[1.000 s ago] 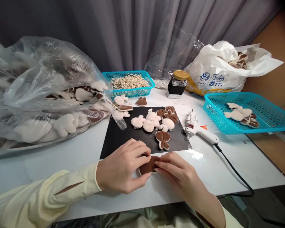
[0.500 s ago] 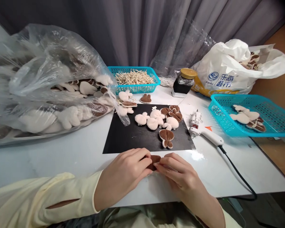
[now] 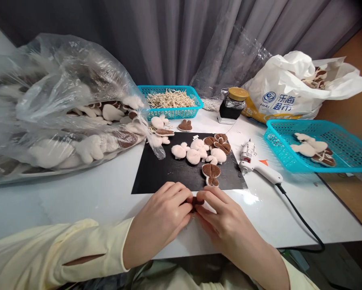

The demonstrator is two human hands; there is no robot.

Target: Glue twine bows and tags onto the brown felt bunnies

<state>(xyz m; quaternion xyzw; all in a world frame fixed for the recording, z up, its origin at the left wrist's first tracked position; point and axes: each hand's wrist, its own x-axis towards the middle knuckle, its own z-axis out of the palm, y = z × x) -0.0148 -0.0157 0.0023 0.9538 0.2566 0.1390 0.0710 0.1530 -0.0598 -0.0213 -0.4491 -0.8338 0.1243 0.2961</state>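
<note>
Between my fingertips is a small brown plush piece (image 3: 197, 204), mostly covered by both hands. My left hand (image 3: 164, 211) pinches its left side, and my right hand (image 3: 224, 219) pinches its right side, close above the white table's front part. Just beyond, on a black mat (image 3: 156, 173), lies a brown bunny-shaped plush piece (image 3: 211, 173) with a pale edge. Several cream plush pieces (image 3: 193, 156) and brown ones (image 3: 221, 143) are grouped behind it on the mat. Right of the mat rests a white glue gun (image 3: 259, 167).
A large clear plastic bag (image 3: 63, 80) of plush pieces fills the left. Behind the mat stand a blue basket (image 3: 174, 114) of pale cord pieces and a dark jar (image 3: 231, 106) with a gold lid. On the right are another blue basket (image 3: 283, 155), a white shopping bag (image 3: 268, 80) and the glue gun's black cord (image 3: 301, 217).
My hands have moved slightly up toward the mat and closer together. Less of the brown plush piece shows between them. The things on the table stay in place.
</note>
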